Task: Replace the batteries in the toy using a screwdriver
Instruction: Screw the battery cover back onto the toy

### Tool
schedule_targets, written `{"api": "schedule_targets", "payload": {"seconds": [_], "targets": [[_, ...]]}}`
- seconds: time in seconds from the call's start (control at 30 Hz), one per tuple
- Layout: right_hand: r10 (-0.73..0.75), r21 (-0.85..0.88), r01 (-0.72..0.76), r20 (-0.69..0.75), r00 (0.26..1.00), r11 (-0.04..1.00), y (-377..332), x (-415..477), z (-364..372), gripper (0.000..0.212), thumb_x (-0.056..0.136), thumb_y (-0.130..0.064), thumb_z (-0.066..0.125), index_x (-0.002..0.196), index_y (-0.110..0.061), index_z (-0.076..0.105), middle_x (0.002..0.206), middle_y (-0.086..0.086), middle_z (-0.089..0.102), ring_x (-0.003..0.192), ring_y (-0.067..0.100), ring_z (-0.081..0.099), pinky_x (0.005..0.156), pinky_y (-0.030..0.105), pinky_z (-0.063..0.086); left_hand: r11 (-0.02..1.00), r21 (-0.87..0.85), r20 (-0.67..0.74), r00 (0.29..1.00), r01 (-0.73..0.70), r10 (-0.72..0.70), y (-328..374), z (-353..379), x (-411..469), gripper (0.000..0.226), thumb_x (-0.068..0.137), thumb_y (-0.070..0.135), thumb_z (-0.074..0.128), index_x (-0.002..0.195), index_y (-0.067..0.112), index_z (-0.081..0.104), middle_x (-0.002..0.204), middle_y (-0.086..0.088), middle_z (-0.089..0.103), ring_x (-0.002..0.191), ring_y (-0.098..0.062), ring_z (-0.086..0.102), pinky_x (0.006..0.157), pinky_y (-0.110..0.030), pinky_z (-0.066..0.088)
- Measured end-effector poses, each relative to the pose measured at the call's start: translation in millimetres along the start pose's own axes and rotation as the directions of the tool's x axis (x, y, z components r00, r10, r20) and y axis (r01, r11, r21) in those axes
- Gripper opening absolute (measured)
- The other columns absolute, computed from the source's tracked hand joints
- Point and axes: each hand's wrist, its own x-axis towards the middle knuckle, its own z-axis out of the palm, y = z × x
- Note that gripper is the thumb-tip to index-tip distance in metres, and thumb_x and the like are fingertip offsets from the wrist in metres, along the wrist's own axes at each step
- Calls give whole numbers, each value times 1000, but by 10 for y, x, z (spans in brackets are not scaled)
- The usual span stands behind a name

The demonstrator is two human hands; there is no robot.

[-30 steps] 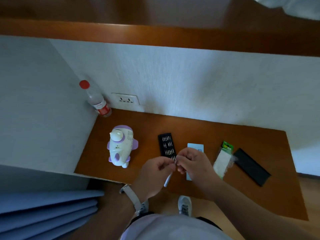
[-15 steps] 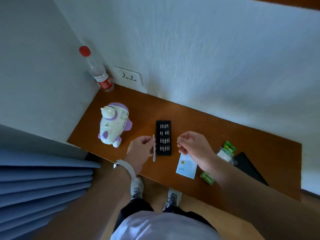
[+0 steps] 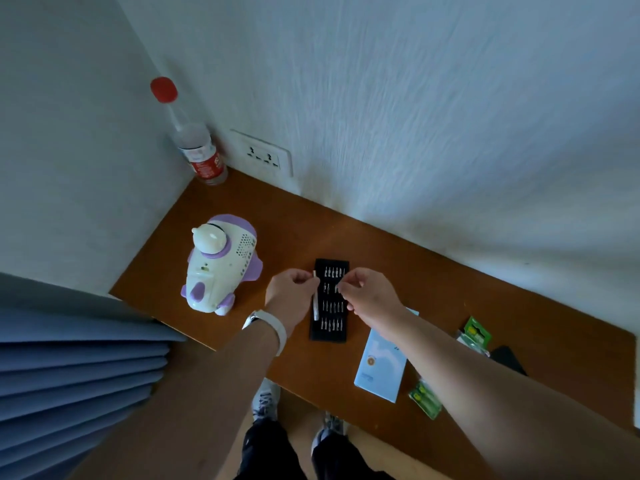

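Near the worktop's (image 3: pixel 433 278) front edge lies a green battery pack (image 3: pixel 426 398). Beyond it, over the bit tray (image 3: pixel 329 332), the left hand (image 3: pixel 291 289) pinches the slim screwdriver (image 3: pixel 315 304). The right hand (image 3: pixel 367 292), close beside, reaches pinched into that tray; I cannot tell whether it holds anything. By the left edge stands the toy (image 3: pixel 218 268), probably light, smooth, hollow plastic, so grip its body, not the head.

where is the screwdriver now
In the head view, the screwdriver is pinched in the left hand, over the left edge of the bit case, right of the toy.
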Motion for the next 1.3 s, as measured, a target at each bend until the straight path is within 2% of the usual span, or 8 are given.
{"api": "schedule_targets", "payload": {"seconds": [0.13,0.3,0.47,0.57,0.77,0.97,1.07,1.3], "targets": [[-65,-76,65,2,998,995,27,129,64,12,93,-28,60,84,-22,66,65,-7,58,54,6,48,49,20,35,994,86,10,998,-66,65,5,21,62,5,89,34,69,88,28,69,88,8,70,81,-10,65,63,-24,49],[-101,-127,103,20,995,987,120,186,169,15,94,-28,58,81,-27,65,67,-3,61,51,3,47,48,19,35,979,149,46,990,-138,133,-40,19,100,7,91,35,67,94,28,68,89,13,67,82,-5,62,62,-20,44],[-108,-179,103,-19,994,978,135,202,193,14,95,-32,56,84,-29,64,68,-8,61,54,4,50,50,20,36,948,212,91,970,-239,224,-61,17,101,4,92,36,65,92,31,66,84,14,66,79,-3,62,66,-23,50],[-111,-188,104,-25,994,977,142,199,212,14,95,-30,56,84,-27,63,67,-9,58,54,4,49,50,21,33,917,265,110,954,-298,278,-87,24,106,5,92,36,64,90,32,64,80,12,65,75,-6,62,67,-30,55],[-89,-156,85,-18,996,984,143,184,220,16,94,-28,58,79,-27,64,62,-8,58,47,3,45,47,23,33,901,267,120,939,-342,321,-152,3,111,12,93,28,64,105,29,62,85,10,63,80,-10,62,73,-38,58],[-75,-199,66,-38,996,978,132,156,248,12,93,-27,58,84,-23,63,75,-4,63,61,10,54,56,28,41,884,266,183,920,-385,345,-190,-37,138,22,91,20,66,112,26,61,88,10,61,81,-6,58,72,-24,52],[-60,-194,45,-72,996,980,126,138,267,12,93,-26,59,82,-25,60,74,-5,62,61,10,54,54,25,40,875,270,236,908,-403,346,-205,-70,164,28,91,15,66,116,25,59,91,9,58,80,-7,55,70,-16,45],[8,-155,-31,-146,989,987,123,153,310,11,92,-28,65,86,-21,58,74,-2,61,58,10,51,50,24,39,864,286,308,893,-415,327,-180,-87,220,36,91,9,65,122,23,53,92,11,55,76,-5,53,65,-13,39]]}}
